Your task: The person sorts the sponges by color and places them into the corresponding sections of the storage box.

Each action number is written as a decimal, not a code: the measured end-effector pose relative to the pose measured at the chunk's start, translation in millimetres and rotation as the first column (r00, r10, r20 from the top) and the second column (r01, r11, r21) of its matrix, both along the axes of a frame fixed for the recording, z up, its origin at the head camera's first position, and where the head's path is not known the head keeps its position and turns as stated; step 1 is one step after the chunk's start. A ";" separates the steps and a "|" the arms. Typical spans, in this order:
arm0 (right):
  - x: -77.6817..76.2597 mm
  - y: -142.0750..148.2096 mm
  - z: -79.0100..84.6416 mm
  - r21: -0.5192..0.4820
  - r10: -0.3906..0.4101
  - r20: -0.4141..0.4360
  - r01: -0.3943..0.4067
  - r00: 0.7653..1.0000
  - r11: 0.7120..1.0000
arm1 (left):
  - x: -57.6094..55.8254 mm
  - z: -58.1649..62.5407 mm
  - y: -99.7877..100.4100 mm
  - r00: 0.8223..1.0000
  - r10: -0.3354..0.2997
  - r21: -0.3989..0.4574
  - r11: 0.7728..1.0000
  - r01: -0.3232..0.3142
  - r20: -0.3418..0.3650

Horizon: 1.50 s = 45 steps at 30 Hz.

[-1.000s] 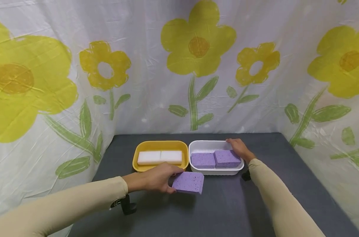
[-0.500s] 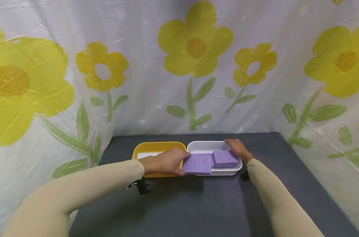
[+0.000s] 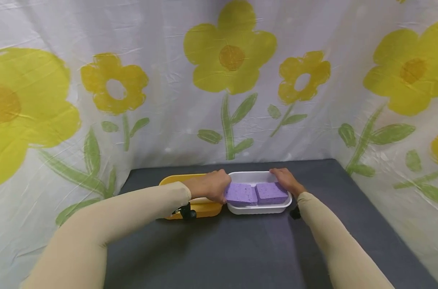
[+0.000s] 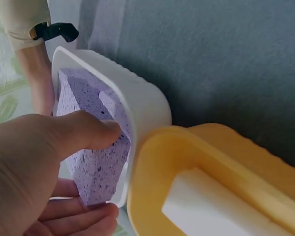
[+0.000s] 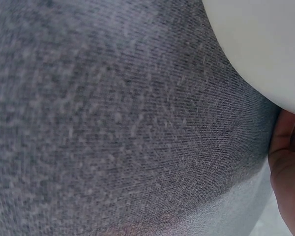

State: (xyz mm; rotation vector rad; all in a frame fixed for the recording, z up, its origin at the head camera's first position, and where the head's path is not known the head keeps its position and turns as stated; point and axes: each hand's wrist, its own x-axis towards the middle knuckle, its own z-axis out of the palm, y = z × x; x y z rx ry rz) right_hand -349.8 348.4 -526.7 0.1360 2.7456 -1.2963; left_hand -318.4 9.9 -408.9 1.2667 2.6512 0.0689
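Observation:
My left hand [image 3: 212, 186] pinches a purple sponge [image 3: 240, 195] at the left end of a white plastic tub [image 3: 263, 210]. In the left wrist view the thumb lies across the top of the sponge [image 4: 96, 179] and the other fingers curl at its near end, over the tub rim. Beside it in the tub sits another purple sponge [image 3: 271, 193]. My right hand [image 3: 287, 180] grips the tub's right end; in the right wrist view its fingers [image 5: 285, 130] meet the outer wall low down, by the dark cloth.
A yellow tub [image 3: 204, 211] stands against the white one on the left, partly hidden by my left forearm. A white block [image 4: 206, 206] lies in it. Dark grey cloth [image 3: 240, 249] covers the table, and a flowered curtain [image 3: 161, 100] hangs behind.
My left hand has carried its sponge from in front of the tubs up and over into the left part of the white tub. The right hand has kept its place at the tub's end.

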 end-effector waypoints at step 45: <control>-1.7 -12.6 -11.0 0.042 0.072 0.013 -0.073 0.997 0.996 | -8.1 -44.1 -32.6 0.964 0.239 0.067 0.970 -0.232 -0.115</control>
